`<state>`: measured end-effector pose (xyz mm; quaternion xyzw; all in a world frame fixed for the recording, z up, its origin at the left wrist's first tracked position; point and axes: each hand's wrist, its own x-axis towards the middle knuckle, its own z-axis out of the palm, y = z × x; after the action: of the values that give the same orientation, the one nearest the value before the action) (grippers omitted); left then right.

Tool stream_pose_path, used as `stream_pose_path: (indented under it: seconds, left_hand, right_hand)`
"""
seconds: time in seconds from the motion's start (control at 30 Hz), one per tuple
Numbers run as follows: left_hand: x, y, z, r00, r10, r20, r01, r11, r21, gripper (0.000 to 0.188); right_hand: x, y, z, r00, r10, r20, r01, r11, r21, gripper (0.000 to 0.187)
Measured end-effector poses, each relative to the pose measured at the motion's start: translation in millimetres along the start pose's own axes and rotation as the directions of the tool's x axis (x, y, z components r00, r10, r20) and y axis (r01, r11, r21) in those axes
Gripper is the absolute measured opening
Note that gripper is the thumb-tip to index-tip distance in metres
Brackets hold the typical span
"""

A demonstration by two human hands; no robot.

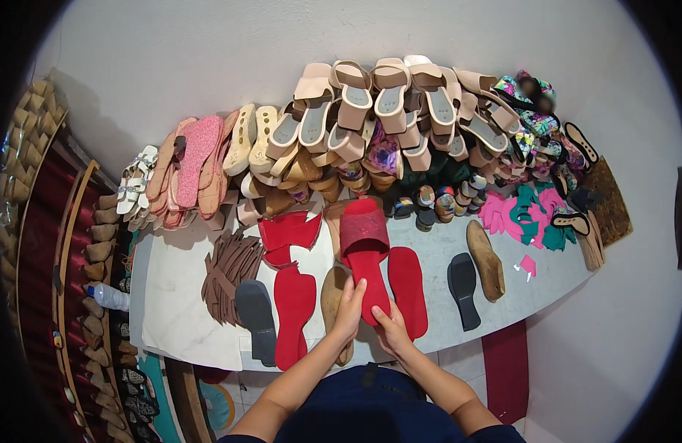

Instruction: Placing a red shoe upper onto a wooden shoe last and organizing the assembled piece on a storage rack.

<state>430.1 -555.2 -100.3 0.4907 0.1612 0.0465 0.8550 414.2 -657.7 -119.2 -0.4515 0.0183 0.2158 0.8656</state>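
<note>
A red slide sandal (365,247) with a wide glittery strap lies lengthwise on the white worktable (171,295), its heel toward me. My left hand (349,308) grips the heel end from the left. My right hand (392,330) holds the heel tip from below right. A tan wooden shoe last (331,295) lies just under and left of my left hand. A flat red insole (409,289) lies right of the sandal, and another red insole (294,314) lies to the left.
Two grey soles (256,317) (463,288), a brown last (486,258), red upper pieces (288,235) and brown strips (229,272) lie on the table. Stacked sandals (370,118) crowd the back edge. Pink and green cutouts (529,214) sit at the right, a plastic bottle (108,297) at the left.
</note>
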Motion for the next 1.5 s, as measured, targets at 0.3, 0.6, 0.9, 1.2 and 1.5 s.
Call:
stream_pose_path:
  seconds: [0.3,0.6,0.9,1.2,1.5]
  left_hand:
    - [-19,0,-18,0.932,-0.311,0.186,0.298,0.950,0.095,0.052]
    - [-28,0,-35,0.913,-0.265,0.311,0.246,0.964,0.102,0.057]
    - [-33,-8,-35,0.867,-0.282,0.411,0.240,0.959,0.151,0.060]
    - [-30,15,-34,0.800,-0.399,0.448,0.280,0.909,0.310,0.067]
    - [-30,10,-35,0.870,-0.351,0.346,0.395,0.916,-0.065,0.071]
  right_hand:
    - [8,0,-9,0.998,0.045,-0.039,-0.040,0.992,0.120,0.047]
    - [39,-47,-49,0.949,0.228,0.215,-0.202,0.970,-0.137,0.052]
    - [113,-135,-50,0.999,0.044,-0.023,-0.047,0.980,-0.195,0.033]
    - [130,-127,-51,1.000,-0.022,-0.006,0.019,0.948,-0.319,0.025]
    - [159,-121,-49,0.996,-0.010,-0.088,-0.036,0.858,-0.513,0.024]
